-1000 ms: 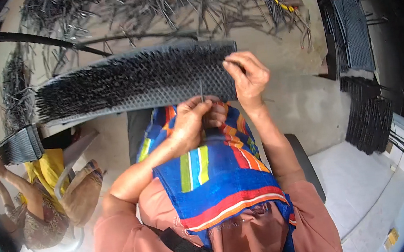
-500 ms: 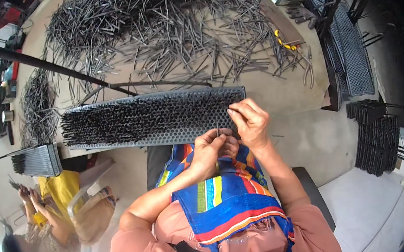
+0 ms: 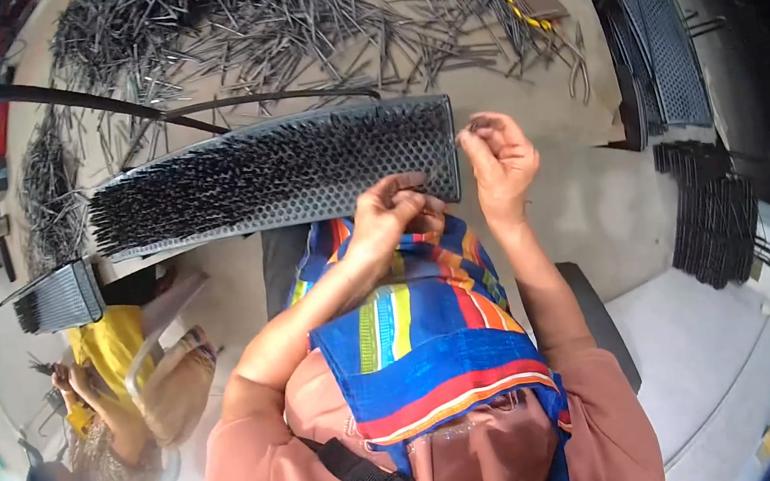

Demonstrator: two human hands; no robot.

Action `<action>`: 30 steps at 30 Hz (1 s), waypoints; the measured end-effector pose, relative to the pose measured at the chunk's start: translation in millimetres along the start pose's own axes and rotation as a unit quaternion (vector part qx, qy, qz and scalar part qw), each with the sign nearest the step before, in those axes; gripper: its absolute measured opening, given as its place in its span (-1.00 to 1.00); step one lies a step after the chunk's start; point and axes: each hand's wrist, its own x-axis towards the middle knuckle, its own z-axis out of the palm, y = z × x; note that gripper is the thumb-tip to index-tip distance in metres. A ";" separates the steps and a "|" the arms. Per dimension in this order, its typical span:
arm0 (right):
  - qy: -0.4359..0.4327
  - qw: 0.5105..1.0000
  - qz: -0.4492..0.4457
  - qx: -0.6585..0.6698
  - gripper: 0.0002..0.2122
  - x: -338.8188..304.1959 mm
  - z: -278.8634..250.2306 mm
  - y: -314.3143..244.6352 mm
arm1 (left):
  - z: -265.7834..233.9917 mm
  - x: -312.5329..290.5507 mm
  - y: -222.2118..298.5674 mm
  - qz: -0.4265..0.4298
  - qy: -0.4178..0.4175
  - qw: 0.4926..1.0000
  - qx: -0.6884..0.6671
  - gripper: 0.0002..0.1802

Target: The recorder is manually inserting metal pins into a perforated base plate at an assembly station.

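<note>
A long grey perforated panel [image 3: 413,156] stretches before me, tilted slightly, with thin black sticks [image 3: 235,177] standing densely in its holes from the left end. Toward the right end the sticks thin out and bare holes show. My left hand [image 3: 392,216] is at the panel's near edge, right of the middle, its fingers curled together; what lies in them is hidden. Just past the panel's right end, my right hand [image 3: 505,165] is raised with thumb and fingers pinched. Anything between those fingertips is too small to make out.
Loose black sticks [image 3: 285,33] lie heaped across the table beyond the panel. Yellow-handled pliers [image 3: 530,13] rest at the far right. Black racks [image 3: 710,213] and perforated panels [image 3: 672,46] stand on the right. A co-worker [image 3: 105,405] sits at left, near a smaller panel [image 3: 59,297].
My right hand has moved from over the panel to beyond its right end. The view has shifted, so the panel appears higher. The thin stick seen upright at my left fingers no longer shows.
</note>
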 end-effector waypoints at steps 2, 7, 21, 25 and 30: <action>0.059 0.994 -0.091 -0.015 -0.87 2.5 -5.5 7.6 | -3.1 7.6 -0.4 -0.031 0.004 0.999 -0.021 -0.63; 0.057 0.985 -0.141 -0.084 -0.87 0.3 -4.1 15.2 | -2.2 7.9 -1.6 -0.056 -0.005 0.998 -0.028 -0.62; -0.051 0.866 -0.321 -0.381 -0.94 3.6 10.0 2.0 | -0.8 -9.0 12.4 -0.036 -0.005 0.999 0.003 -0.63; -0.064 0.919 -0.236 -0.309 -0.88 -0.1 4.6 -26.7 | -13.5 -49.0 61.6 -0.062 -0.175 0.980 0.072 -0.48; -0.102 0.956 -0.146 -0.235 -0.90 60.4 2.7 -28.1 | -66.0 -146.9 174.6 0.189 0.078 0.956 -0.209 -0.57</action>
